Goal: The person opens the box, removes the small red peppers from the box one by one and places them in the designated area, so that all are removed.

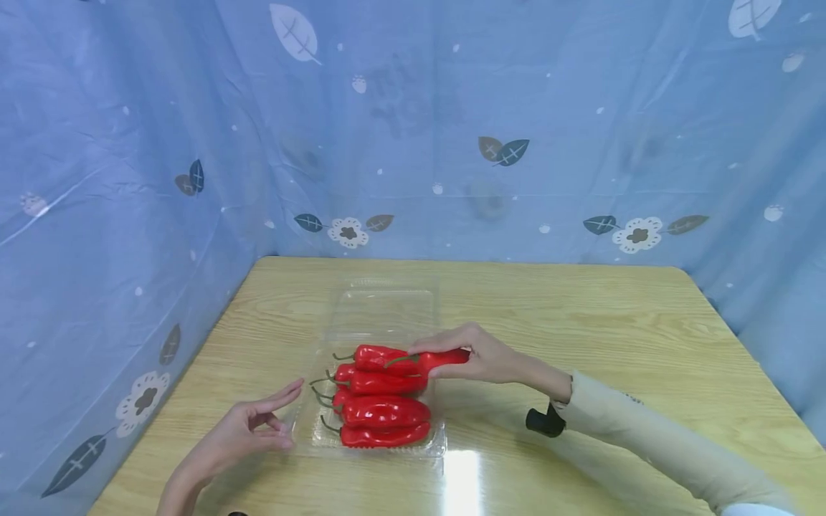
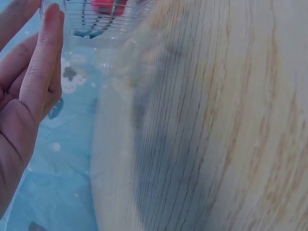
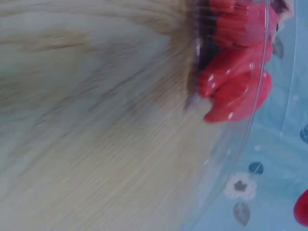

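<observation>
- Red pepper (image 1: 436, 362): gripped between the fingers and thumb of the right hand (image 1: 482, 357), above the far right part of the box, stem toward the left. Contact with the peppers underneath could not be confirmed.
- Risk, held pepper: its skin appears smooth and glossy. A loose grip could let it slip, roll off the pile and land on the counter (image 1: 581, 308).
- Risk, pile: rounded peppers lying partly over one another could shift if pressed unevenly.
- Risk, box: walls look thin; a sideways push could flex them or slide the box, as the left hand offers little apparent restraint.
- Box (image 1: 435, 448): clear plastic, set on the counter. Holds several red peppers (image 1: 385, 411) side by side, stems to the left, some partly covered; exact count unverified.
- Lid (image 1: 387, 312): clear, laid open at the box's far side.
- Left hand (image 1: 248, 428): fingers largely extended at the box's near left corner, no grip evident; fingertip contact uncertain.
- Surroundings: blue cloth (image 1: 419, 93) with leaf and flower prints behind the counter.
</observation>
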`<action>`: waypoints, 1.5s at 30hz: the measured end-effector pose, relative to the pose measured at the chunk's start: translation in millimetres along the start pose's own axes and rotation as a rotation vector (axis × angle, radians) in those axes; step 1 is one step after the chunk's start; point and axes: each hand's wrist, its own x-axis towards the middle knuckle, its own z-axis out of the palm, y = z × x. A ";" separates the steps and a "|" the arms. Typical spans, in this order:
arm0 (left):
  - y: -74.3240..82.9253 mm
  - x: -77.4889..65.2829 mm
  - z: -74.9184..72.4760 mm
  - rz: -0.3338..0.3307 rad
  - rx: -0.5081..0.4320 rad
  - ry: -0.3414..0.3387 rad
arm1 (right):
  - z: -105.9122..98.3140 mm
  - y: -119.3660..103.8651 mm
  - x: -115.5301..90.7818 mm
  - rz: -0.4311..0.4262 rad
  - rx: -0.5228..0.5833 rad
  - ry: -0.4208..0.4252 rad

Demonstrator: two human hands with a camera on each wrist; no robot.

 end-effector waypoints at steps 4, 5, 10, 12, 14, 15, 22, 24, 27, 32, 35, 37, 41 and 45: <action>-0.5 0.3 -1.5 0.021 0.011 0.001 | -8.7 -1.4 -19.1 0.066 0.031 0.041; -0.8 0.4 -1.6 0.024 0.011 0.001 | -10.4 -1.5 -23.7 0.083 0.035 0.049; -0.5 0.5 -1.5 0.023 0.010 -0.004 | -17.1 -0.7 -45.6 0.112 -0.019 0.091; -0.1 0.4 -1.1 0.021 0.004 -0.006 | -19.1 0.2 -53.8 0.114 -0.055 0.105; 0.2 0.2 -0.8 0.022 0.005 -0.007 | -20.6 1.1 -61.3 0.122 -0.076 0.118; 0.3 0.0 -0.7 0.023 0.005 -0.008 | -21.3 1.3 -64.6 0.129 -0.081 0.122; 0.3 0.4 -1.6 0.036 -0.007 -0.015 | -25.0 5.3 -79.6 0.195 -0.076 0.166; 0.3 0.6 -1.7 0.037 -0.003 -0.017 | -25.1 7.1 -82.4 0.221 -0.099 0.192; -0.1 0.4 -1.6 0.037 0.003 -0.028 | -23.9 10.6 -85.3 0.273 -0.134 0.250; -1.2 0.2 -1.1 0.038 -0.009 -0.049 | -21.1 20.5 -89.4 0.349 -0.205 0.411; -1.5 -0.3 -1.0 0.035 -0.029 -0.054 | -20.5 27.0 -89.4 0.354 -0.243 0.508; -1.4 -1.1 -1.1 0.038 -0.032 -0.051 | -20.4 19.8 -83.0 0.383 -0.259 0.553; -1.2 -2.1 -1.3 0.041 -0.028 -0.041 | -20.9 22.0 -74.1 0.468 -0.286 0.646; -1.6 -0.5 -1.2 0.040 0.009 -0.023 | -23.0 42.9 -68.2 0.534 -0.336 0.765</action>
